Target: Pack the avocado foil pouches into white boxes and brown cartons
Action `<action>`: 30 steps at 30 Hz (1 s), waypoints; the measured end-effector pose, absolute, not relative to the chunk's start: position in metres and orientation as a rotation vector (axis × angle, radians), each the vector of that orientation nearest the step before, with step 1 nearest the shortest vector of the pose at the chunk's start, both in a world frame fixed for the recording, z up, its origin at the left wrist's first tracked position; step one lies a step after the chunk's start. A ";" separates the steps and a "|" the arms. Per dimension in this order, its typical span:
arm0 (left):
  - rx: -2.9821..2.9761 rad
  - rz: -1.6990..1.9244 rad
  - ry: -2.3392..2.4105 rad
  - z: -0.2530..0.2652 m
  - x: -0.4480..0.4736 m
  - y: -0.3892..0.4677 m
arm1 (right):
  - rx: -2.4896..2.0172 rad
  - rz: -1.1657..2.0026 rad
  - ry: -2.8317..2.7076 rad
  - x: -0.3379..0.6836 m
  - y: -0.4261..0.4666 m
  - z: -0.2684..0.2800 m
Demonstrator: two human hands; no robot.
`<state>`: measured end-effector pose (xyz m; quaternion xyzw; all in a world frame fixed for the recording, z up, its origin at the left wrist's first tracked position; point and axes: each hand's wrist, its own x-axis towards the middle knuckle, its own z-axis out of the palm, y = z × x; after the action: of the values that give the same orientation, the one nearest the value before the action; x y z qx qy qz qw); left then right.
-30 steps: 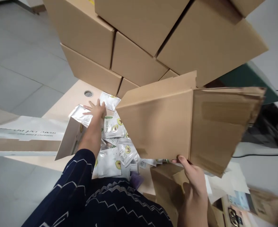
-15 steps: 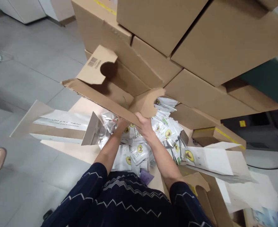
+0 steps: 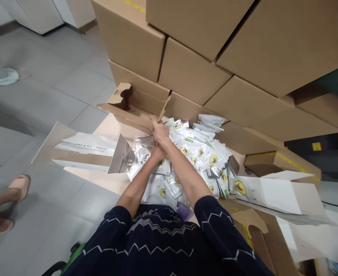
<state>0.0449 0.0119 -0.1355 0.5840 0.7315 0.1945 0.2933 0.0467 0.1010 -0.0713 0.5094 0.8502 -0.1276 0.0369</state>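
My right hand (image 3: 160, 132) is closed on the near corner of an open cardboard box (image 3: 132, 122), which stands at the far left of the table, its side flap upright. Just below it, my left hand (image 3: 157, 151) lies over the heap of white and silver sachets (image 3: 186, 147). Its fingers show in part, apart, beside a silver sachet (image 3: 142, 147); the rest are hidden by the right hand. Many sachets carry an avocado picture. A purple sachet (image 3: 184, 211) lies at the table's near edge.
Stacked closed cartons (image 3: 194, 71) form a wall behind the heap. An open white box (image 3: 84, 151) lies at the left, another white box (image 3: 268, 193) at the right. A cardboard box (image 3: 262, 234) stands open at near right. Another person's feet (image 3: 20, 188) are on the left floor.
The cardboard box has gone down and away, from raised over the heap to the far left of the table. My right hand moved with it; my left hand has shifted slightly right.
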 end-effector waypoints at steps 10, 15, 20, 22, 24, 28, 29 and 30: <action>1.901 2.046 2.037 -0.061 -0.055 -0.187 | 1.611 -1.009 2.941 0.146 0.017 -0.084; 1.962 1.429 2.502 -0.028 -0.113 -0.194 | 0.828 -0.992 2.848 0.182 -0.123 -0.133; 2.089 0.223 2.254 -0.010 -0.126 -0.195 | 0.651 -0.721 2.686 0.193 -0.150 -0.170; 2.149 0.043 2.190 -0.004 -0.124 -0.199 | 0.655 -0.669 2.701 0.198 -0.142 -0.176; 2.148 -0.171 2.199 0.000 -0.120 -0.201 | 0.682 -0.646 2.734 0.202 -0.135 -0.177; 2.011 -0.431 2.305 0.000 -0.100 -0.194 | 0.871 -0.595 2.749 0.205 -0.125 -0.180; 2.005 -0.433 2.305 -0.001 -0.093 -0.190 | 0.921 -0.584 2.745 0.206 -0.122 -0.182; 2.013 -0.419 2.292 -0.001 -0.084 -0.185 | 0.967 -0.574 2.743 0.206 -0.119 -0.184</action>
<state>-0.0836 -0.1855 -0.0014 0.6534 0.7441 -0.1360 0.0314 0.2065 -0.1191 -0.1837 0.3249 0.9216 -0.1929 0.0883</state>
